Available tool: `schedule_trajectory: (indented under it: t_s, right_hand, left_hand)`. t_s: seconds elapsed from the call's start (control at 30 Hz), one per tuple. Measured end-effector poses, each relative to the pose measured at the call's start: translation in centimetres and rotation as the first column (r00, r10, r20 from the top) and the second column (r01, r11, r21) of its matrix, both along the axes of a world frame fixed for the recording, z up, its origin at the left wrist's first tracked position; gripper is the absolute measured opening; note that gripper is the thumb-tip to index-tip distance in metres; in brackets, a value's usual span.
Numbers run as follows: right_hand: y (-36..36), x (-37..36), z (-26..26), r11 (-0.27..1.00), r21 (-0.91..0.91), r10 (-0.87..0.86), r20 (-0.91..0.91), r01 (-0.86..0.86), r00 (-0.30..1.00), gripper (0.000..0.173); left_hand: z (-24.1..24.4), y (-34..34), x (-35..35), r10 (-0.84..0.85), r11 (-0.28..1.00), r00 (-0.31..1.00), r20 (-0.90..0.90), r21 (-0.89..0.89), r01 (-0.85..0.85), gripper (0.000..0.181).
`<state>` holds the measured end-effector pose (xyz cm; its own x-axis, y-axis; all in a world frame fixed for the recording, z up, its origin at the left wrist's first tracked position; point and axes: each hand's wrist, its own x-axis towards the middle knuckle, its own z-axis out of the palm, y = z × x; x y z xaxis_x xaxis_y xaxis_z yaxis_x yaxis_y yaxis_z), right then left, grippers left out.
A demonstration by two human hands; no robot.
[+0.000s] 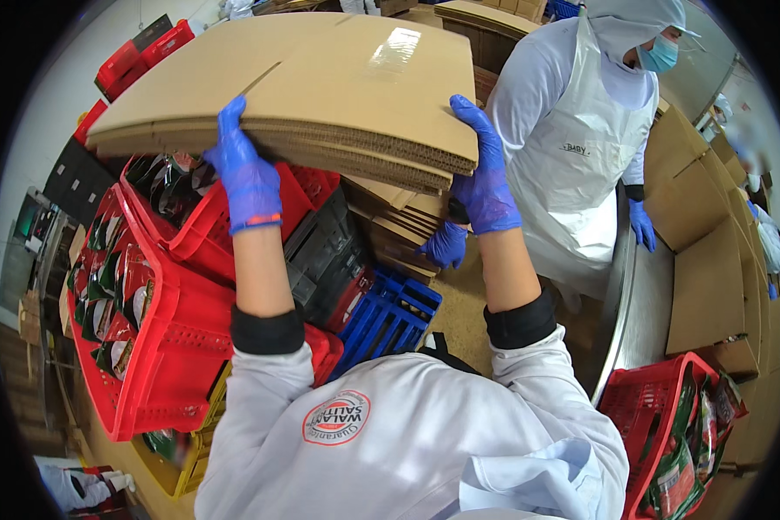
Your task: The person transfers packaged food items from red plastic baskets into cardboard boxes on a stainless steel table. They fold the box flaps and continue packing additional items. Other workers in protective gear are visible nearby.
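I hold a thick stack of flattened corrugated cardboard boxes [325, 78] raised in front of me, with a strip of clear tape on its top sheet. My left hand [246, 172], in a blue glove, grips the near edge, its thumb on top. On the near right corner is my right hand [487, 172], also gloved in blue, thumb up along the side. The fingers under the stack are mostly hidden. Red plastic crates [175, 331] filled with printed packets [130, 279] stand below and left of the stack, close to my left forearm.
To the right, a co-worker [572, 143] in a white apron stands beside a metal table [643, 305] bearing open cardboard boxes [708, 266]. More flat cardboard [396, 227] lies below my stack, near a blue plastic pallet [390, 305]. Another red crate [650, 390] holds packets at lower right.
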<state>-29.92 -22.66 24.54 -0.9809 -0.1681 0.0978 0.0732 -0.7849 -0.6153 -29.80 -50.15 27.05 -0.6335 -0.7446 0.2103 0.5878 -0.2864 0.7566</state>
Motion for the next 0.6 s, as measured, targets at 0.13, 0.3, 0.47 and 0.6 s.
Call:
schedule_trajectory:
  t_s: [0.13, 0.3, 0.47, 0.6]
  right_hand:
    - [1.9, -4.4, -0.8, 0.993, -0.073, 0.100, 0.024, -0.098, 0.995, 0.048]
    - [0.2, -8.8, -1.9, 0.951, -0.202, 0.244, 0.031, -0.233, 0.969, 0.042]
    - [-0.5, -12.1, -2.5, 0.972, -0.184, 0.161, 0.062, -0.147, 0.985, 0.052]
    - [2.0, -13.4, -1.0, 0.973, -0.081, 0.221, 0.071, -0.215, 0.973, 0.051]
  left_hand:
    - [2.5, 1.6, -6.8, -0.009, 1.000, 0.986, 0.166, -0.010, 0.011, 0.086]
    - [-0.2, -6.6, -14.9, 0.262, 0.482, 0.957, 0.123, -0.876, -0.019, 0.085]
    - [0.8, -3.0, -16.4, 0.519, 0.328, 0.806, 0.285, -0.937, 0.119, 0.065]
    - [2.8, 8.7, -14.9, 0.338, 0.671, 0.842, 0.420, -0.735, 0.097, 0.094]
